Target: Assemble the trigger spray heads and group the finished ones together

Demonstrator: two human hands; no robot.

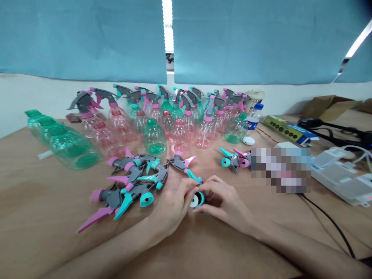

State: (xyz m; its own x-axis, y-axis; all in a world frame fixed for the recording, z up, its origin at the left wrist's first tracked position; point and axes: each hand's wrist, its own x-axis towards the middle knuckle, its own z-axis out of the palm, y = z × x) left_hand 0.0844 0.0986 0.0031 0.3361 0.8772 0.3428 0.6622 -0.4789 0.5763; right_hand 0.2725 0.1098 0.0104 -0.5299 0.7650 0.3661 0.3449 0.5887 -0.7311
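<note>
My right hand (229,199) is closed around a grey and teal spray head (201,197), its open collar turned toward me. Between the fingers of my left hand (173,201) is a small white washer (193,201) with a hole in its middle, right at the rim of that collar. Whether the washer sits partly inside, I cannot tell. To the left of my left hand lies a pile of loose pink and teal spray heads (132,174). One pink-collared spray head (179,162) rests just beyond my hands.
Clear pink and green bottles, several topped with spray heads, crowd the back; an open green bottle (155,139) stands in front. Green bottles (72,149) lie at left. Two more spray heads (230,161), a boxed item (290,130), a white plastic organizer (340,178) and a black cable (328,217) are at right.
</note>
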